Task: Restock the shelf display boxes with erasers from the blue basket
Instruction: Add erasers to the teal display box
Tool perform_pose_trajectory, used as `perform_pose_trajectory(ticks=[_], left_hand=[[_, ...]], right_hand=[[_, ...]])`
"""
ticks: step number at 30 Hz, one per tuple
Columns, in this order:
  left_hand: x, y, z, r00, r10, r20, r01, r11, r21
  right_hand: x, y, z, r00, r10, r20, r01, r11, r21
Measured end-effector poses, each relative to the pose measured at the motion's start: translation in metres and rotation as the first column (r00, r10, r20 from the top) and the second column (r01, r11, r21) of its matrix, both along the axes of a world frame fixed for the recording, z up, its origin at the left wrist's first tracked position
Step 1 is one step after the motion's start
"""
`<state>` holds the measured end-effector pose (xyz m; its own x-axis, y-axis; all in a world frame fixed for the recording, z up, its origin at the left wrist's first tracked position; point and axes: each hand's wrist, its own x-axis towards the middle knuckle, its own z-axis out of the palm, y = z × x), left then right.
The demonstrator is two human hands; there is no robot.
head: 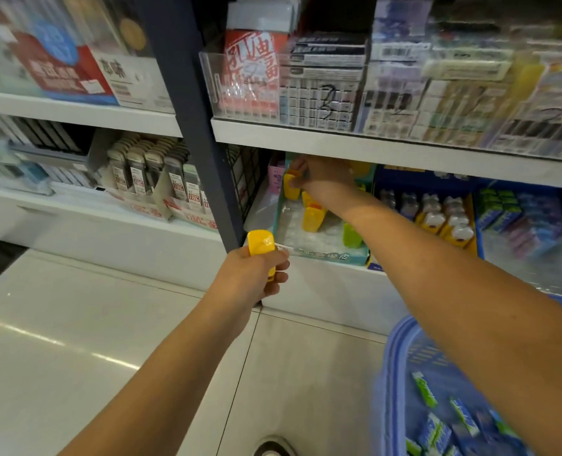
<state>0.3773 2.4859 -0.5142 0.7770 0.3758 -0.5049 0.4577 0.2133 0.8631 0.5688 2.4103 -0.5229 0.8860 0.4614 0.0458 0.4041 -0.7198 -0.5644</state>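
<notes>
In the head view, the left hand (253, 274) was held low in front of the bottom shelf, its fingers curled tight round a yellow eraser (260, 243) whose rounded top stuck up above the knuckles. That eraser was just outside the near left corner of the teal display box (322, 255), close to its front rim but not in it. The right hand (320, 179) reached under the white shelf board (371, 143) into the back of the same box, with thumb and fingertips pinching the top of a second yellow eraser (291, 189), which stood upright at the box's far left. More erasers stood in the box: a yellow one (312, 218) near the middle, another (308, 198) partly hidden behind the right forearm, and a green one (352, 235) toward the front right. Next to the teal box on the right sat a blue display box (404, 179) holding small bottles (437, 218). The blue basket (394, 357) was at lower right beneath the right arm, blurred, with green and blue packs (426, 393) lying inside. A dark upright post (187, 93) divided the shelving, and the toe of a shoe (274, 447) showed on the pale tiled floor (108, 324).
</notes>
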Motion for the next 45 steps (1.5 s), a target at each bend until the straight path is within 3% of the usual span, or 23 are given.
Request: perform_pose_trajectory(ticks=[3,9,17,26,29,31,32,34,36,39,40,42,43,45], left_hand=[[0.002,0.002,-0.005,1.000,-0.028,-0.004,0.028,1.000,-0.005],[0.005,0.007,-0.013,0.999,-0.051,-0.002,0.051,0.998,-0.021],[0.009,0.008,-0.019,0.989,-0.128,0.072,0.129,0.992,-0.007],[0.012,-0.008,-0.016,0.975,-0.198,0.105,0.199,0.980,0.006],[0.012,-0.004,-0.018,0.980,-0.150,0.129,0.144,0.988,0.054],[0.014,0.002,-0.017,0.985,-0.085,0.152,0.085,0.996,0.010],[0.016,0.004,-0.016,0.985,-0.068,0.157,0.069,0.998,-0.001],[0.019,0.008,-0.016,0.986,-0.105,0.126,0.093,0.991,0.096],[0.022,0.010,-0.018,0.980,-0.166,0.113,0.139,0.967,0.213],[0.026,0.004,-0.019,0.963,-0.224,0.151,0.176,0.945,0.276],[0.027,0.001,-0.019,0.958,-0.241,0.155,0.187,0.936,0.298],[0.028,-0.001,-0.021,0.954,-0.275,0.122,0.198,0.880,0.432],[0.029,-0.001,-0.024,0.951,-0.298,0.078,0.209,0.811,0.546],[0.029,-0.001,-0.029,0.942,-0.337,-0.008,0.243,0.664,0.708]], right_hand=[[0.003,-0.001,-0.001,1.000,0.004,0.017,-0.002,0.996,-0.093],[0.002,0.006,0.000,0.989,-0.112,0.099,0.117,0.992,-0.046],[-0.011,0.009,0.006,0.967,0.016,0.253,0.043,0.973,-0.228],[0.004,-0.003,0.007,0.999,0.023,-0.034,-0.027,0.992,-0.127],[0.003,-0.003,0.003,0.986,0.022,-0.165,-0.062,0.969,-0.240],[-0.001,0.000,0.006,0.990,0.018,-0.137,-0.056,0.959,-0.276],[-0.005,0.001,0.010,0.996,0.021,-0.090,-0.040,0.974,-0.221],[-0.020,-0.003,0.022,0.997,0.013,-0.074,-0.013,1.000,-0.001],[-0.041,-0.016,0.035,0.952,0.146,-0.267,-0.079,0.966,0.247],[-0.064,-0.042,0.034,0.848,0.358,-0.390,-0.215,0.906,0.364],[-0.065,-0.051,0.029,0.872,0.318,-0.372,-0.167,0.908,0.385],[-0.059,-0.062,0.022,0.972,0.057,-0.229,0.037,0.921,0.387],[-0.052,-0.066,0.019,0.991,-0.085,-0.104,0.114,0.941,0.318],[-0.041,-0.069,0.016,0.981,-0.177,0.074,0.171,0.982,0.082]])
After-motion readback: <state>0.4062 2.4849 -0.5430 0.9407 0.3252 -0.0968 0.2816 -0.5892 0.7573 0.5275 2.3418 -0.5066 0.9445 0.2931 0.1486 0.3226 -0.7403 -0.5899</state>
